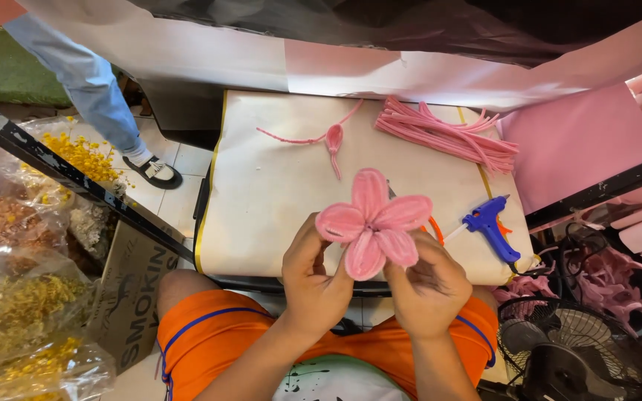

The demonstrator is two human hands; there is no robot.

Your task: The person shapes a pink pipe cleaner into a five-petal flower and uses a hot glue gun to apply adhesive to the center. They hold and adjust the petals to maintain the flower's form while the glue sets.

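Both my hands hold up a pink pipe-cleaner flower (371, 221) with several fuzzy looped petals, just above the near edge of a cream board (261, 193). My left hand (312, 276) pinches it from below on the left. My right hand (426, 286) grips it from below on the right, fingers curled behind the petals. Farther back on the board lies a single pink pipe-cleaner loop with long tails (330, 138). A bundle of straight pink pipe cleaners (447, 135) lies at the back right.
A blue glue gun (488, 223) rests at the board's right edge beside orange-handled scissors (435, 229). Bags of dried yellow flowers (16, 297) stand left, a fan (577, 349) lower right, pink sheets (581, 141) right. Another person's leg and sandal (113, 111) stand upper left.
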